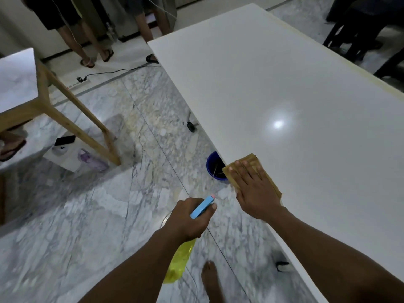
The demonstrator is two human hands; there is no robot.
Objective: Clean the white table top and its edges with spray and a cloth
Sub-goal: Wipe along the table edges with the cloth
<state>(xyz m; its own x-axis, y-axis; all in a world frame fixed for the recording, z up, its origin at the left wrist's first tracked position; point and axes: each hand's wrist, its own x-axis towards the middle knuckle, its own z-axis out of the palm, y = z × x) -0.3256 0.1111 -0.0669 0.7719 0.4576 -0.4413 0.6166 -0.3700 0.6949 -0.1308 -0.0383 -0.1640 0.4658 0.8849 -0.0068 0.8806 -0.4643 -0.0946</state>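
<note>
The long white table top (284,88) fills the right half of the view. My right hand (253,189) lies flat with straight fingers on a tan cloth (251,159), pressing it onto the table's near left edge. My left hand (188,217) grips a spray bottle (179,261) with a yellow body and a blue trigger head, held out over the floor to the left of the table and apart from it. The bottle's nozzle points toward the table edge.
A blue bucket (213,165) stands on the marble floor right beside the table edge, by the cloth. A wooden-legged table (19,84) stands at left with a phone and bottles beneath. People's legs stand at the back; cables and a power strip (80,83) lie on the floor. My bare foot (209,278) is below.
</note>
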